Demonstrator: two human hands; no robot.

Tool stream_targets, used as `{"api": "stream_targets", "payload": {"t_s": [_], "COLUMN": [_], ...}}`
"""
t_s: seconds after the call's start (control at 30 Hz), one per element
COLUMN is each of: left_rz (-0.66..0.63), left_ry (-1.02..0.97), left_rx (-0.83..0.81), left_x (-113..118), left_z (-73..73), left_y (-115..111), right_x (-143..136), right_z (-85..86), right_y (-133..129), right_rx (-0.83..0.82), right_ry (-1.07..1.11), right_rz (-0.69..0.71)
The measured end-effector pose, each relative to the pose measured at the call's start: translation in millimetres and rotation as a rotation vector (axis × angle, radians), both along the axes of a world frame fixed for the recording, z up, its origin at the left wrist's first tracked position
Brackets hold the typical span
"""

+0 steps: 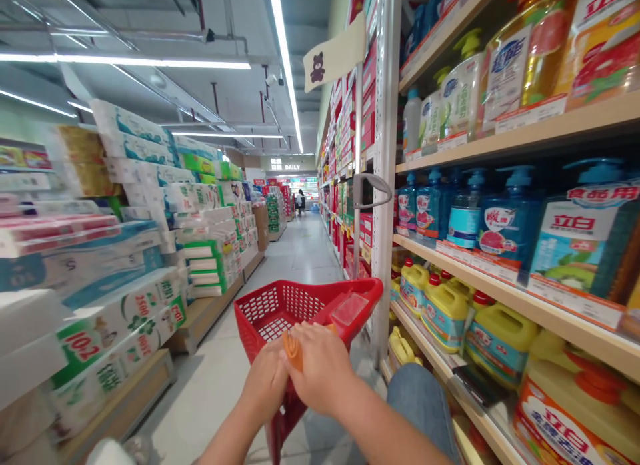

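A red plastic shopping cart (305, 298) stands in the aisle before me, its basket showing a perforated floor and sides. Both my hands are together at its near end. My left hand (267, 378) is closed, its fingers curled over the cart's handle, which is mostly hidden beneath. Partly overlapping it, my right hand (320, 361) is also closed, with a folded orange item (293, 350) held between its thumb and fingers. The hands touch each other and cover the middle of the handle.
Shelves (515, 125) of pump bottles and yellow jugs (445, 315) line the right side closely. Stacked tissue packs (120, 345) stand on low platforms at left. The tiled aisle (300, 251) runs ahead toward a distant person (300, 199). A bent knee in jeans (420, 405) shows lower right.
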State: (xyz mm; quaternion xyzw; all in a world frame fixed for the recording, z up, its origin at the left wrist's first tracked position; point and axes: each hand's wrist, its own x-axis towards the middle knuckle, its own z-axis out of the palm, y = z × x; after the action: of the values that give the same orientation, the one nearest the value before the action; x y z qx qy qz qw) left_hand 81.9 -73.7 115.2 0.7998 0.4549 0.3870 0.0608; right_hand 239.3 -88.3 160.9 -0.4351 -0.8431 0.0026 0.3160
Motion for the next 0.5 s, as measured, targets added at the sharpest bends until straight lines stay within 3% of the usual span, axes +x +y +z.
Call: {"api": "stream_targets", "payload": {"t_s": [0.17,0.3,0.4,0.5], "left_rz": [0.064,0.145,0.084,0.064], "left_ry": [-0.009,0.017,0.067,0.024], "left_rx": [-0.078,-0.037,-0.043,-0.123], "left_x": [-9.5,2.8,4.6,-10.3], "left_z": [-12.8,-21.1,-25.1,-30.1], "left_y": [19.4,30.9,42.2,60.2], "right_x": [17.8,10.9,-0.1,-3.2], "right_z": [-0.3,-8.2,-11.8,-10.9], "right_y": [9.1,15.1,8.9,4.3], "right_rx": [-0.031,-0.002,0.010,0.016], "right_ry": [-0.056,0.015,-0.019,-0.080], "right_rz": [-0.109,-0.234,-0.165,-0.062]}}
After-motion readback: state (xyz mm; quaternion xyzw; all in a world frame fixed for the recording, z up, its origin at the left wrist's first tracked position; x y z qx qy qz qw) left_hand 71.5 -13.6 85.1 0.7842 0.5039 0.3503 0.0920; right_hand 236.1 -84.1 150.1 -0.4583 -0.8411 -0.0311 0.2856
